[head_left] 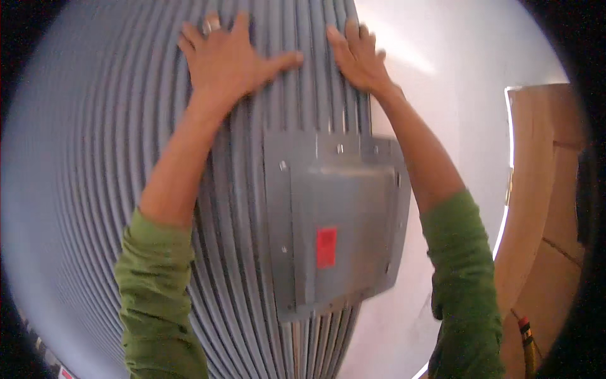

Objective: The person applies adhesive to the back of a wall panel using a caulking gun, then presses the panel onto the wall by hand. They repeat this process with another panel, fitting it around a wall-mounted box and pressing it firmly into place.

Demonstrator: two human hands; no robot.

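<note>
My left hand lies spread on a grey ribbed panel, fingers apart, a ring on one finger. Close to the panel's right edge, my right hand rests with its fingers stretched out over the ribs. Neither hand holds anything. Below and between my forearms sits a grey metal cover plate with bolts along its border. A small red label is stuck on its face. The plate reaches past the ribbed panel's right edge.
A smooth white surface spreads to the right of the ribs. Beyond it are a curved wooden edge and a brown tiled floor. An orange-and-black tool handle shows at the lower right.
</note>
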